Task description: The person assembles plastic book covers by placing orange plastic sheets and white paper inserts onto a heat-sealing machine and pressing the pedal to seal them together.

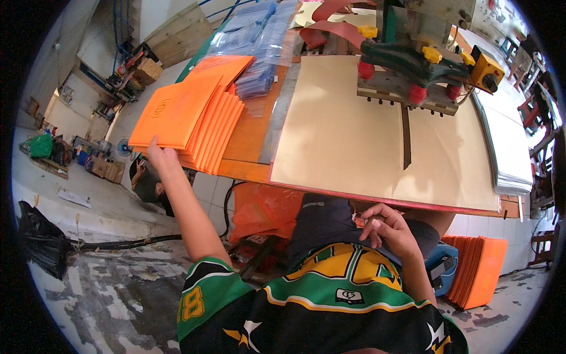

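Note:
On the left of the table, orange folders [171,115] with an embossed emblem on top lie in a fanned stack. My left hand [162,156] pinches the near edge of the top orange folder, thumb on its cover and the other fingers partly hidden below. Over my lap, just off the table's front edge, my right hand [389,231] hovers with loosely bent, parted fingers and nothing visible in it. Ahead of it, a large cream sheet [336,130] covers the work surface beneath a press head [413,76]. A dark strip [406,138] lies on that sheet.
Clear plastic sleeves [256,50] are piled behind the folders. White sheets [501,144] stand stacked on the right. A yellow control box [486,73] hangs by the press. On the floor at the right is another orange stack [476,271]; an orange plastic bag [265,209] lies under the table.

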`<state>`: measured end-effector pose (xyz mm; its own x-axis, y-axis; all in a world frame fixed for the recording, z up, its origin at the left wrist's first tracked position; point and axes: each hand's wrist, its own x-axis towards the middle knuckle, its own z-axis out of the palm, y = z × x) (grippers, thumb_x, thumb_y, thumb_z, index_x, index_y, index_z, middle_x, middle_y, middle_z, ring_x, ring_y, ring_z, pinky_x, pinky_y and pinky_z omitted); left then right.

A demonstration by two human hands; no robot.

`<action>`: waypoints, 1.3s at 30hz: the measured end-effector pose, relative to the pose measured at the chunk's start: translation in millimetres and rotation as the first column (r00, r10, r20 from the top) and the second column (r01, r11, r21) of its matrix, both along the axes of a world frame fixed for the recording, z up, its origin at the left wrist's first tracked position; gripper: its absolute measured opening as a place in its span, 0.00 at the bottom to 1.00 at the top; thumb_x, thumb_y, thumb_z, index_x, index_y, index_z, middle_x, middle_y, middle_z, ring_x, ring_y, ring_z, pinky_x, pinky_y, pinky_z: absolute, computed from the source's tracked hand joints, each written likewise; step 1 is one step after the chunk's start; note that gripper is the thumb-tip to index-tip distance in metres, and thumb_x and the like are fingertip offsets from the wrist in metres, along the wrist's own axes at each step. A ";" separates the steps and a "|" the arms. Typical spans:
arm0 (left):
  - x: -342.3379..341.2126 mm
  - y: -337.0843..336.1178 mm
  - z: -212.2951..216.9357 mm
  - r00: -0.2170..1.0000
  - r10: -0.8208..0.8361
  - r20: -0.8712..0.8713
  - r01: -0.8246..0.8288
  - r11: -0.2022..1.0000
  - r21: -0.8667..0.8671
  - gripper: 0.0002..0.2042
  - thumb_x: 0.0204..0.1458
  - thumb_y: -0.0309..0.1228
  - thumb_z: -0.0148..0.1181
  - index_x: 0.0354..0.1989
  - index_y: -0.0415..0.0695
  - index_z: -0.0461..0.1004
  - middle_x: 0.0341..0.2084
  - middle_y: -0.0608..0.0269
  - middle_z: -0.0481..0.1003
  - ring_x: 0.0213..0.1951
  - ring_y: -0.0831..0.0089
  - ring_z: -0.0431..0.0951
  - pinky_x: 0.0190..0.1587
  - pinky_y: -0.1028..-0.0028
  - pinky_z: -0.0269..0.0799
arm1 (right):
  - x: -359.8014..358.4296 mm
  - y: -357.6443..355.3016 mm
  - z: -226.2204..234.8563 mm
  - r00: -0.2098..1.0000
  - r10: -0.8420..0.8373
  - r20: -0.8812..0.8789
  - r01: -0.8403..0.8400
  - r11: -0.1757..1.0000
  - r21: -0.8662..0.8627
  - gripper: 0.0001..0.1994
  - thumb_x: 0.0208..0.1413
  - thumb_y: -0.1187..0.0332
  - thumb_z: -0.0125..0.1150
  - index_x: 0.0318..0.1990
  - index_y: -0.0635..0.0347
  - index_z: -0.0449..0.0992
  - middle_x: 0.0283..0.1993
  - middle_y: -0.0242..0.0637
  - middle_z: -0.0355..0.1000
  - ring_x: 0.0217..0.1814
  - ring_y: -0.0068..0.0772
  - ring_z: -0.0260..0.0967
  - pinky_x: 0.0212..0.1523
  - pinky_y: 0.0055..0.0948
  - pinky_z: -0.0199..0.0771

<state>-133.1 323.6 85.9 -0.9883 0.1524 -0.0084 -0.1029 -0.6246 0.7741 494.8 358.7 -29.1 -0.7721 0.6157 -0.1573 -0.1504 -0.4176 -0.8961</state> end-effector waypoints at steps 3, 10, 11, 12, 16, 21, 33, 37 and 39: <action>-21.5 -2.4 -1.7 0.999 0.036 -0.036 -0.035 0.999 0.032 0.20 0.65 0.27 0.55 0.62 0.29 0.66 0.57 0.48 0.72 0.57 0.54 0.76 0.60 0.53 0.74 | -1.4 -5.7 2.9 0.998 0.004 0.057 -0.005 1.000 0.018 0.13 0.69 0.61 0.58 0.56 0.55 0.72 0.39 0.35 0.81 0.27 0.17 0.72 0.28 0.17 0.70; 67.9 -3.8 28.0 0.779 0.380 -0.498 -0.396 0.915 0.078 0.18 0.58 0.25 0.58 0.56 0.34 0.66 0.52 0.49 0.72 0.55 0.56 0.73 0.63 0.57 0.66 | -5.4 -9.5 20.6 0.991 0.087 0.099 -0.088 0.996 -0.001 0.15 0.69 0.63 0.57 0.58 0.56 0.71 0.42 0.39 0.81 0.28 0.18 0.72 0.31 0.19 0.71; 97.1 -3.6 37.3 0.737 0.381 -0.558 -0.375 0.918 0.132 0.22 0.59 0.26 0.58 0.60 0.32 0.66 0.56 0.47 0.73 0.60 0.55 0.73 0.67 0.58 0.63 | -5.2 -10.1 21.5 0.993 0.044 0.112 -0.043 0.999 -0.006 0.15 0.69 0.63 0.57 0.58 0.56 0.71 0.42 0.39 0.81 0.28 0.18 0.72 0.31 0.19 0.71; 146.9 -11.4 55.4 0.713 0.233 -0.661 -0.321 0.947 -0.012 0.26 0.64 0.29 0.52 0.69 0.30 0.59 0.65 0.41 0.68 0.68 0.52 0.67 0.73 0.58 0.55 | -7.4 -9.2 24.5 0.990 0.097 0.100 -0.097 0.995 -0.003 0.15 0.69 0.62 0.58 0.59 0.57 0.71 0.42 0.38 0.81 0.28 0.18 0.72 0.31 0.19 0.71; 236.7 -24.4 19.4 0.575 -0.213 -0.790 0.450 0.889 0.088 0.20 0.68 0.33 0.44 0.61 0.30 0.67 0.52 0.36 0.75 0.60 0.52 0.74 0.65 0.57 0.65 | -7.4 -10.4 15.0 0.988 0.133 0.074 -0.133 0.991 -0.009 0.18 0.69 0.59 0.59 0.59 0.59 0.70 0.42 0.37 0.81 0.30 0.18 0.71 0.33 0.19 0.71; 387.9 -29.9 24.6 -0.395 -0.641 -0.658 0.913 -0.354 -0.202 0.36 0.68 0.60 0.43 0.65 0.35 0.69 0.60 0.31 0.70 0.61 0.39 0.74 0.59 0.49 0.74 | -17.0 -13.1 2.2 0.978 0.196 0.077 -0.192 0.980 -0.056 0.16 0.70 0.62 0.58 0.59 0.61 0.70 0.40 0.36 0.80 0.36 0.19 0.73 0.35 0.20 0.73; 468.4 -33.8 37.5 -0.702 -0.467 -0.538 0.498 -0.862 0.098 0.46 0.55 0.60 0.62 0.77 0.50 0.53 0.70 0.46 0.63 0.69 0.50 0.67 0.74 0.62 0.55 | -30.9 -20.8 -12.0 0.959 0.263 0.109 -0.257 0.964 -0.063 0.17 0.71 0.58 0.57 0.58 0.59 0.70 0.40 0.34 0.79 0.44 0.21 0.75 0.42 0.25 0.75; 473.8 -33.0 44.0 -0.642 -0.587 -0.494 0.590 -0.789 0.170 0.44 0.56 0.58 0.60 0.77 0.50 0.53 0.70 0.45 0.63 0.68 0.50 0.68 0.74 0.60 0.55 | -26.3 -13.9 -11.6 0.965 0.250 0.074 -0.245 0.966 -0.081 0.17 0.71 0.59 0.58 0.58 0.60 0.70 0.41 0.35 0.78 0.45 0.23 0.75 0.45 0.26 0.76; 477.5 -34.9 48.5 -0.613 -0.636 -0.469 0.627 -0.753 0.201 0.43 0.57 0.57 0.60 0.77 0.50 0.53 0.70 0.44 0.63 0.68 0.49 0.68 0.74 0.59 0.55 | -28.1 -16.9 -14.5 0.962 0.258 0.085 -0.251 0.964 -0.083 0.17 0.70 0.59 0.58 0.58 0.60 0.70 0.41 0.35 0.78 0.45 0.23 0.75 0.46 0.27 0.75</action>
<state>344.4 288.7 134.4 0.7053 0.5151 0.4872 -0.7009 0.4035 0.5881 466.7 341.8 -43.6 -0.8813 0.3855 -0.2733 0.0531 -0.4940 -0.8678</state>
